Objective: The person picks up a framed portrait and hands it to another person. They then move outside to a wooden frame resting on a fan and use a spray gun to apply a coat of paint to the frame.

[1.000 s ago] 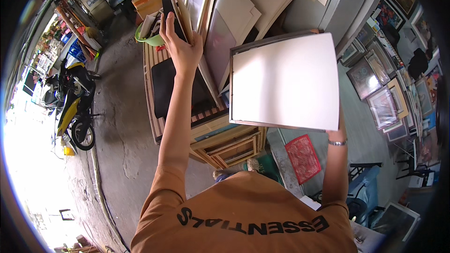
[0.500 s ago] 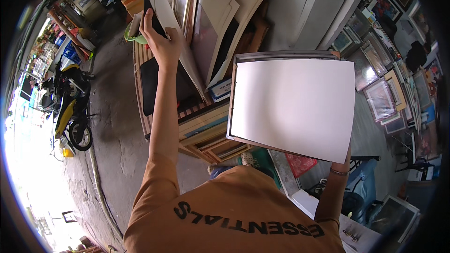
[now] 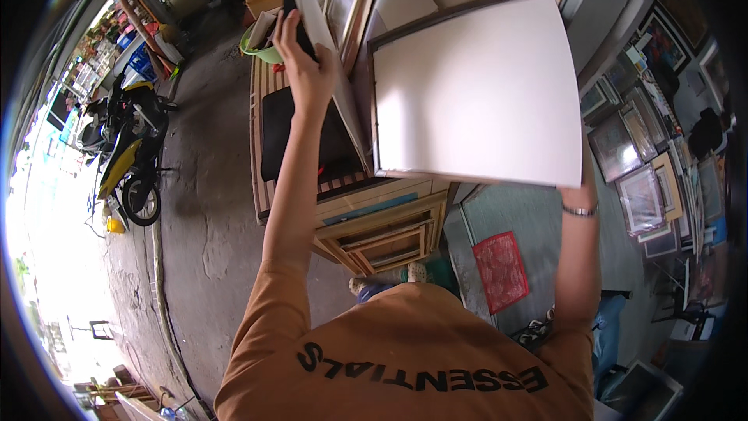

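Note:
My left hand [image 3: 310, 70] is closed round the edge of a thin board [image 3: 310, 12], dark on one side and pale on the other, which leans upright on a striped wooden bench. Out to the right, my right hand [image 3: 578, 193] supports a dark-edged picture frame [image 3: 373, 121] from its near right corner; its fingers are hidden underneath. A large white sheet [image 3: 475, 93] covers nearly the whole face of that frame and overhangs its right edge. Behind the frame stand several pale boards [image 3: 401, 0], partly covered by it. A flat black piece [image 3: 300, 136] lies beside my left forearm.
Bare wooden frames [image 3: 386, 242] are stacked under the bench [image 3: 259, 164]. A green basin [image 3: 261, 48] sits at its far end. A motorbike [image 3: 128, 152] is parked at the left. Framed pictures [image 3: 643, 195] line the right side, and a red mat [image 3: 501, 271] lies on the floor.
My right hand has lifted the frame and white sheet up and away from me, so they now cover more of the leaning boards. My left hand keeps its hold on the thin board.

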`<act>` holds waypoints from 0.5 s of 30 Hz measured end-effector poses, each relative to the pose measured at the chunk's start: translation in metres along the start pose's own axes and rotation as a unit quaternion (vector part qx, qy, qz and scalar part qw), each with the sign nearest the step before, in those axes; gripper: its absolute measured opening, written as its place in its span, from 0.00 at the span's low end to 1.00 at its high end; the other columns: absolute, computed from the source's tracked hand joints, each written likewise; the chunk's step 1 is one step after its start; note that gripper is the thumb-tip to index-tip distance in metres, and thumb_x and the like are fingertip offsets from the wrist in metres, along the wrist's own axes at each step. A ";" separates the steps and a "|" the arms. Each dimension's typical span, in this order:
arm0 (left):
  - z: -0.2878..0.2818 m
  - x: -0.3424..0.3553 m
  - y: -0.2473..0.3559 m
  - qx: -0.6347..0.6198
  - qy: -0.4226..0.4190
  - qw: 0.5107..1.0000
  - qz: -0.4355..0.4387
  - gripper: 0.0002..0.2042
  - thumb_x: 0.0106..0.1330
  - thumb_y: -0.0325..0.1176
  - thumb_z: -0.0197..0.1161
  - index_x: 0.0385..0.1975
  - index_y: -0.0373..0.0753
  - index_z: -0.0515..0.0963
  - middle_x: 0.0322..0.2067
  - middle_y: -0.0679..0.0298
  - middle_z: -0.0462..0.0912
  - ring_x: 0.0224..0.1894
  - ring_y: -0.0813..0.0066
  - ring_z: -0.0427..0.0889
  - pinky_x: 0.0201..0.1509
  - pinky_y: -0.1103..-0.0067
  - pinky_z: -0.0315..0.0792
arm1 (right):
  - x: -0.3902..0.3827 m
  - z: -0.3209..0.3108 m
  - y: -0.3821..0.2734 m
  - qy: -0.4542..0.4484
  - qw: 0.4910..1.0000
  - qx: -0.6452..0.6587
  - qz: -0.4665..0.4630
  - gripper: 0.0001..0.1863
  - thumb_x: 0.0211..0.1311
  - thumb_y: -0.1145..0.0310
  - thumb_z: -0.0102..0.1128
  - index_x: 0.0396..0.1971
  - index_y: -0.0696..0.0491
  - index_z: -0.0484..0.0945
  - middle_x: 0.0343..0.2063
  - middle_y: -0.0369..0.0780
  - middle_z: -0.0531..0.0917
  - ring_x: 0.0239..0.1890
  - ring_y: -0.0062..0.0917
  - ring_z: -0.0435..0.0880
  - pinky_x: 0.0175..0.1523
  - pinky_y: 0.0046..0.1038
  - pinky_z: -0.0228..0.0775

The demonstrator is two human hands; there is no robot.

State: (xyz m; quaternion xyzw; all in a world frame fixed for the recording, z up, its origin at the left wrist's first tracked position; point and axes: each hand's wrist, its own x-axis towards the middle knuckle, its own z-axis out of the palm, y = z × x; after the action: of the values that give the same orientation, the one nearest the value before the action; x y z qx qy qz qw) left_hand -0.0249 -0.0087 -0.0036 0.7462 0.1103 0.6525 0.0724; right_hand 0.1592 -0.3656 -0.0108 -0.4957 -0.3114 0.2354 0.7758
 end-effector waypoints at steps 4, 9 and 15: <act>-0.004 -0.003 -0.010 0.037 -0.002 0.999 -0.023 0.31 0.54 0.18 0.52 0.62 0.39 0.58 0.60 0.44 0.58 0.61 0.46 0.61 0.63 0.61 0.57 | 0.082 0.052 0.012 -0.008 0.998 -0.039 -0.045 0.22 0.69 0.58 0.47 0.50 0.64 0.70 0.42 0.41 0.79 0.40 0.18 0.78 0.44 0.20 0.74; 0.017 0.003 0.004 -0.037 -0.004 0.999 -0.038 0.31 0.55 0.17 0.53 0.62 0.35 0.56 0.58 0.46 0.60 0.63 0.48 0.59 0.66 0.63 0.53 | 0.212 0.089 0.068 -0.057 0.980 -0.174 -0.076 0.21 0.68 0.62 0.39 0.29 0.61 0.79 0.23 0.44 0.80 0.24 0.30 0.76 0.35 0.33 0.70; -0.002 0.000 -0.007 -0.022 0.009 0.999 -0.034 0.27 0.61 0.23 0.56 0.61 0.35 0.56 0.58 0.42 0.59 0.63 0.46 0.58 0.66 0.61 0.54 | 0.209 0.256 0.090 -0.066 0.741 -0.666 -0.053 0.11 0.54 0.72 0.56 0.33 0.62 0.82 0.36 0.55 0.82 0.44 0.45 0.82 0.47 0.39 0.76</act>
State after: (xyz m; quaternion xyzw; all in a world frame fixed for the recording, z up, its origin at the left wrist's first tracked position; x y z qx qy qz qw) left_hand -0.0279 -0.0016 -0.0052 0.7346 0.1222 0.6582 0.1099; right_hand 0.1160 -0.0289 0.0394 -0.8519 -0.4652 -0.0410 0.2370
